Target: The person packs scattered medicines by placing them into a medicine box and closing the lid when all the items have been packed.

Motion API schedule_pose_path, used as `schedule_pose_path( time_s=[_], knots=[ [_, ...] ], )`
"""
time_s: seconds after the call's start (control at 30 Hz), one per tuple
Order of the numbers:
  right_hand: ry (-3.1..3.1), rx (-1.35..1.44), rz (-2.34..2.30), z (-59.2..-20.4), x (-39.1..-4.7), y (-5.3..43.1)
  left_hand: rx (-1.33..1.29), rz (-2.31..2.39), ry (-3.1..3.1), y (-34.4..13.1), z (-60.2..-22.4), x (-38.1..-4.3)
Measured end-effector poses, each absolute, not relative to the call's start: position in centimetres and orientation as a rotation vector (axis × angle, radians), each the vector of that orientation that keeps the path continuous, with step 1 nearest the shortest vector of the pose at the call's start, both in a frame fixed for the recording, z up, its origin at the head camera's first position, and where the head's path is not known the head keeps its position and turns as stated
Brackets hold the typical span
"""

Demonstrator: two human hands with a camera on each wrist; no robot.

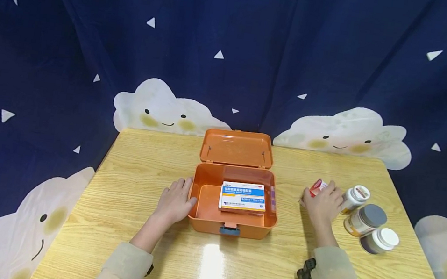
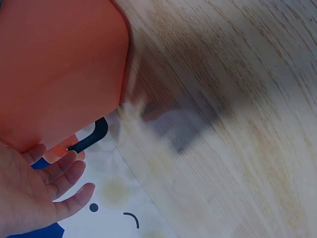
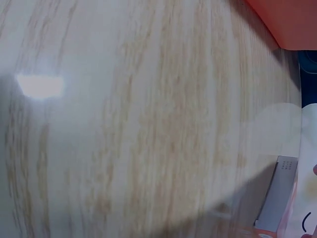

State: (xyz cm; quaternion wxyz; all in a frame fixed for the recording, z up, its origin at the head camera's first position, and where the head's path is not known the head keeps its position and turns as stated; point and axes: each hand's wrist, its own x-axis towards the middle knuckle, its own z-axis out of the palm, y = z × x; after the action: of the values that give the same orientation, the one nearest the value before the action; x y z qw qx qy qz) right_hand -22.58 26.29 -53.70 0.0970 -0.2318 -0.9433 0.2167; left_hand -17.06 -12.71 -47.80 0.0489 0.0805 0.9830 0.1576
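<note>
An orange case [image 1: 203, 225] stands on the table with its lid [image 1: 237, 148] tipped back. A white, blue and orange medicine box [image 1: 243, 197] lies inside, with another box partly hidden under it. My left hand [image 1: 175, 201] rests against the case's left side, thumb at the rim; the left wrist view shows its fingers [image 2: 67, 178] loosely extended beside the wall. My right hand [image 1: 322, 204] holds a small red and white box [image 1: 317, 187] over the table's right part. In the right wrist view, that box's pale side [image 3: 278, 196] shows, with only bits of fingertips at the edge.
To the right of my right hand stand a white-lidded bottle [image 1: 355, 199], a grey-lidded jar [image 1: 367, 219] and another white-lidded jar [image 1: 380, 240]. A purple-pink item [image 1: 272, 199] lies along the case's right inner wall. Behind the wooden table [image 1: 153, 158] hangs a dark blue curtain [image 1: 239, 19].
</note>
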Motion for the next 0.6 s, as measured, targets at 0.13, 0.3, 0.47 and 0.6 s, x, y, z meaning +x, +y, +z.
schedule_pose_path(
  time_s=[0.13,0.3,0.47,0.6],
  knots=[
    [-2.801,-0.72,0.633,-54.0,-22.5,26.4,0.243,0.489,3.005,-12.7,-47.9,-17.1],
    [-2.778,-0.78,0.662,-54.7,-22.5,26.5,0.246,0.499,3.012,-12.7,-47.9,-17.0],
    [-2.782,-0.837,0.656,-55.3,-22.6,26.5,0.248,0.498,3.01,-12.7,-47.9,-17.0],
    [-2.778,-0.878,0.666,-55.6,-22.8,26.4,0.248,0.494,3.008,-12.7,-47.9,-17.0]
  ],
)
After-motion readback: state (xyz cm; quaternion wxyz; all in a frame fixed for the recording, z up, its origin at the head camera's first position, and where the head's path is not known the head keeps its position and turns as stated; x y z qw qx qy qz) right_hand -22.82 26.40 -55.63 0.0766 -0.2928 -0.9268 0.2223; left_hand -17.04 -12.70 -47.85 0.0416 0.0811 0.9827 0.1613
